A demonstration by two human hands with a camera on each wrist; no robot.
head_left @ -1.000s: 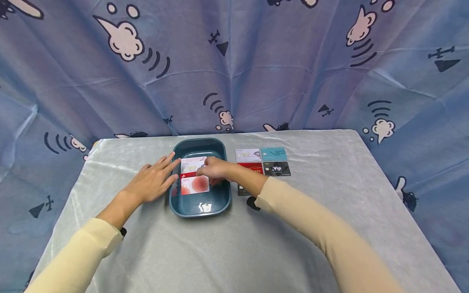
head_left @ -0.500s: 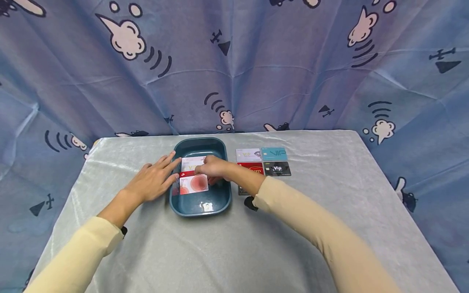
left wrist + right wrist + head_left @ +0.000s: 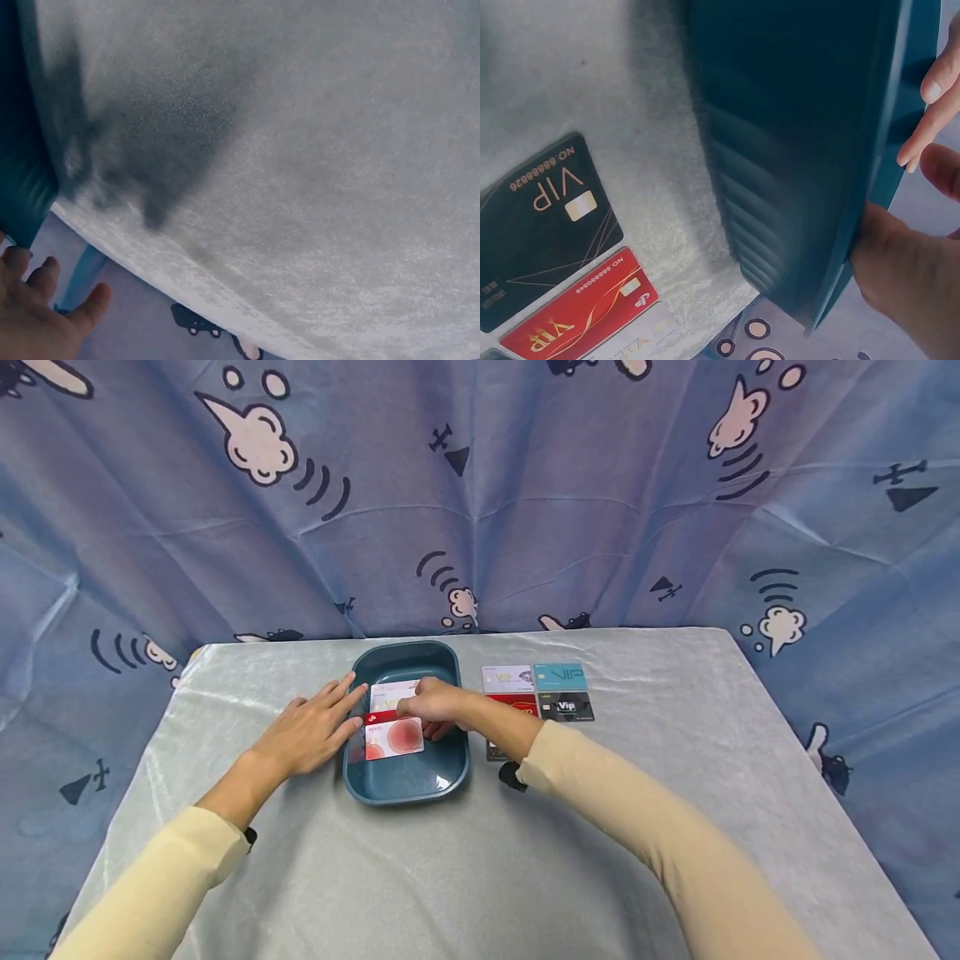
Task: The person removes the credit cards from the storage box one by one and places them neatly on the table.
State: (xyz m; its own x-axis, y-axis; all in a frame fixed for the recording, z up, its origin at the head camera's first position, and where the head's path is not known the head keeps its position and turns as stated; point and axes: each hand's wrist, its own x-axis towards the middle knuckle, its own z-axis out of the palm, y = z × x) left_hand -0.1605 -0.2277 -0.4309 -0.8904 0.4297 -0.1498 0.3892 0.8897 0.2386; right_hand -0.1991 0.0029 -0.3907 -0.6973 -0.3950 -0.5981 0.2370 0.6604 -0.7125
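Observation:
A dark teal plastic tub [image 3: 405,787] stands on the table with several overlapping cards inside: a white VIP card [image 3: 384,693], a red card [image 3: 378,717] showing as a strip, and a white card with red circles [image 3: 393,739]. My right hand [image 3: 444,703] reaches over the tub's right rim and grips the cards at their right side; its fingertips are partly hidden. Along the left rim rests my left hand [image 3: 311,731], fingers spread, the tips near the cards' left edge. In the right wrist view the tub's outer wall [image 3: 780,165] blocks the cards inside.
Right of the tub lie a silver VIP card [image 3: 507,678], a teal card [image 3: 559,677], a black card [image 3: 566,707], a red VIP card [image 3: 581,307] and a dark VIP card [image 3: 544,232]. The right forearm covers some. A patterned blue curtain [image 3: 525,527] hangs behind the table.
The cards in the tub have shifted slightly left, and the right hand has moved a little left with them. The left hand stays at the left rim.

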